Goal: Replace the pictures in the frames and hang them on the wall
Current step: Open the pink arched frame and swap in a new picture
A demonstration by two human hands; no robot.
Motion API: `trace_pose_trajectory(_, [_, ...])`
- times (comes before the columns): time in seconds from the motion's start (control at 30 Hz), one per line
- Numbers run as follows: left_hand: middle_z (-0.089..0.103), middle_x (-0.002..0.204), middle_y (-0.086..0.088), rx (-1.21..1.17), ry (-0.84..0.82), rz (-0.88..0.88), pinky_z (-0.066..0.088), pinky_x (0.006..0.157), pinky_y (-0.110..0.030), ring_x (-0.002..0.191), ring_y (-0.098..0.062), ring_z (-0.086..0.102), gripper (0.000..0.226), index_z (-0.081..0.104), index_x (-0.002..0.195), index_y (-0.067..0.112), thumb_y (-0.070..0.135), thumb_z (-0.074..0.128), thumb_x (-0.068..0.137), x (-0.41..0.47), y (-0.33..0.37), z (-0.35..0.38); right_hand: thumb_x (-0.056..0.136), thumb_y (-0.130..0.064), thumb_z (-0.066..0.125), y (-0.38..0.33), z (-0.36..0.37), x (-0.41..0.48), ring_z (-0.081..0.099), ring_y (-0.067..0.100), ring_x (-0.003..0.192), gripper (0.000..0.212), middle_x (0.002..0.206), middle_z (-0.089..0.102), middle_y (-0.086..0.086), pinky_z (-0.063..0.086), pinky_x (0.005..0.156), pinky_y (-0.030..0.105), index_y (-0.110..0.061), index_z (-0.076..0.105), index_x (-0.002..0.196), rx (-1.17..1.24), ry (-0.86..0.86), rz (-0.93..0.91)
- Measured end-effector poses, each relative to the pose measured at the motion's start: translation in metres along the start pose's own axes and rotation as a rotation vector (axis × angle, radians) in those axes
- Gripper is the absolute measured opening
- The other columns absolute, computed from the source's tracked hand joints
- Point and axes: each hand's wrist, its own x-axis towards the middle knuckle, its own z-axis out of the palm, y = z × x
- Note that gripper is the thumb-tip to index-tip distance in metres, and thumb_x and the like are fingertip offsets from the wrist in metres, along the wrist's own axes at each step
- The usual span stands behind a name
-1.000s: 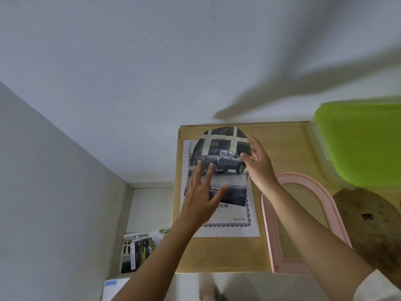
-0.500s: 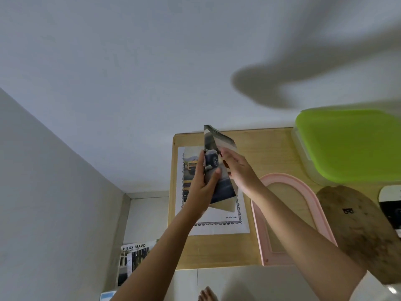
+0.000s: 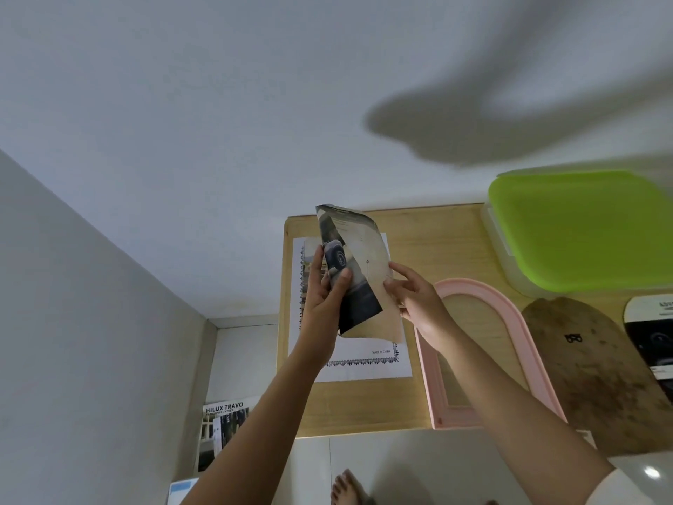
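I hold a cut-out car picture [image 3: 358, 271] above the wooden table [image 3: 437, 242], curled so its pale back partly shows. My left hand [image 3: 326, 297] pinches its left edge and my right hand [image 3: 415, 300] grips its right edge. Under it lies the white printed sheet [image 3: 364, 366] with a decorative border. An arched pink frame [image 3: 484, 355] lies flat to the right of the sheet. Its brown arched backing board [image 3: 590, 369] lies further right, and another arched picture [image 3: 652, 333] sits at the right edge.
A container with a lime-green lid [image 3: 582, 227] stands at the table's back right. A white wall [image 3: 218, 122] rises behind the table. A "Hilux Travo" brochure [image 3: 222, 428] lies on the floor at the left, and a bare foot [image 3: 346, 486] shows below.
The car picture lay flat on the white sheet under both hands; now both hands have lifted it off and turned it, showing its back.
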Motion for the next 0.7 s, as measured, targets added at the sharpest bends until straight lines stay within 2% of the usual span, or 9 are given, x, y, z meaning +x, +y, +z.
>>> trace_pose_trajectory(0.07, [0.048, 0.134, 0.002, -0.026, -0.016, -0.028, 0.055, 0.081, -0.031, 0.118, -0.020, 0.054, 0.058, 0.023, 0.144, 0.038, 0.020, 0.047, 0.094, 0.001, -0.003, 0.000, 0.086, -0.009, 0.063, -0.001, -0.010, -0.004, 0.061, 0.016, 0.088, 0.047, 0.101, 0.061, 0.000, 0.052, 0.079, 0.032, -0.014, 0.050, 0.131, 0.041, 0.048, -0.032])
trace_pose_trajectory(0.13, [0.051, 0.129, 0.003, -0.033, -0.056, -0.086, 0.053, 0.087, -0.036, 0.119, -0.022, 0.053, 0.054, 0.026, 0.142, 0.039, 0.023, 0.046, 0.094, 0.002, -0.008, 0.002, 0.083, -0.003, 0.065, -0.002, -0.023, -0.008, 0.059, 0.009, 0.092, 0.049, 0.104, 0.057, -0.006, 0.051, 0.080, 0.020, -0.013, 0.052, 0.128, -0.035, 0.123, -0.085])
trace_pose_trajectory(0.27, [0.053, 0.117, -0.020, 0.011, -0.088, -0.175, 0.054, 0.078, -0.034, 0.113, -0.035, 0.055, 0.055, 0.031, 0.143, 0.029, 0.037, 0.049, 0.092, -0.002, -0.025, 0.015, 0.082, 0.000, 0.065, -0.001, -0.057, -0.017, 0.057, 0.016, 0.107, 0.053, 0.122, 0.057, 0.002, 0.047, 0.094, 0.029, -0.012, 0.050, 0.131, -0.182, 0.182, -0.144])
trace_pose_trajectory(0.33, [0.059, 0.109, -0.015, 0.052, -0.108, -0.182, 0.054, 0.077, -0.035, 0.100, -0.028, 0.061, 0.059, 0.033, 0.143, 0.022, 0.047, 0.046, 0.090, -0.006, -0.036, 0.027, 0.082, 0.001, 0.065, 0.004, -0.083, -0.022, 0.056, 0.017, 0.112, 0.054, 0.124, 0.057, 0.004, 0.045, 0.099, 0.033, -0.011, 0.049, 0.132, -0.223, 0.199, -0.151])
trace_pose_trajectory(0.4, [0.058, 0.122, -0.011, 0.081, -0.144, -0.178, 0.052, 0.087, -0.045, 0.109, -0.027, 0.059, 0.058, 0.035, 0.141, 0.025, 0.052, 0.039, 0.090, -0.010, -0.050, 0.041, 0.080, -0.003, 0.067, 0.012, -0.110, -0.029, 0.055, 0.017, 0.117, 0.056, 0.125, 0.057, 0.001, 0.042, 0.103, 0.036, -0.014, 0.050, 0.132, -0.272, 0.219, -0.148])
trace_pose_trajectory(0.47, [0.055, 0.130, -0.006, 0.120, -0.161, -0.171, 0.050, 0.092, -0.048, 0.116, -0.026, 0.057, 0.052, 0.034, 0.140, 0.036, 0.053, 0.036, 0.091, -0.016, -0.063, 0.056, 0.081, -0.003, 0.066, 0.022, -0.137, -0.035, 0.051, 0.017, 0.123, 0.056, 0.132, 0.053, 0.000, 0.039, 0.106, 0.041, -0.015, 0.049, 0.133, -0.308, 0.221, -0.137])
trace_pose_trajectory(0.53, [0.056, 0.128, -0.002, 0.208, -0.146, -0.195, 0.051, 0.093, -0.046, 0.117, -0.022, 0.056, 0.048, 0.031, 0.141, 0.039, 0.047, 0.039, 0.094, -0.022, -0.079, 0.068, 0.084, 0.000, 0.062, 0.030, -0.160, -0.043, 0.045, 0.015, 0.127, 0.055, 0.137, 0.049, -0.001, 0.037, 0.108, 0.039, -0.017, 0.047, 0.134, -0.358, 0.206, -0.114])
trace_pose_trajectory(0.63, [0.059, 0.118, -0.001, 0.391, -0.115, -0.173, 0.052, 0.091, -0.044, 0.108, -0.019, 0.058, 0.048, 0.033, 0.140, 0.031, 0.022, 0.049, 0.095, -0.034, -0.107, 0.083, 0.086, -0.003, 0.061, 0.039, -0.185, -0.054, 0.041, 0.010, 0.126, 0.055, 0.139, 0.045, -0.002, 0.034, 0.104, 0.027, -0.016, 0.044, 0.136, -0.484, 0.179, -0.098])
trace_pose_trajectory(0.7, [0.055, 0.112, 0.008, 0.597, -0.058, -0.139, 0.053, 0.086, -0.034, 0.100, -0.011, 0.056, 0.055, 0.032, 0.142, 0.028, 0.017, 0.054, 0.092, -0.039, -0.121, 0.092, 0.086, -0.004, 0.061, 0.044, -0.195, -0.057, 0.043, 0.008, 0.120, 0.056, 0.135, 0.047, 0.000, 0.033, 0.097, 0.022, -0.016, 0.043, 0.138, -0.566, 0.149, -0.109])
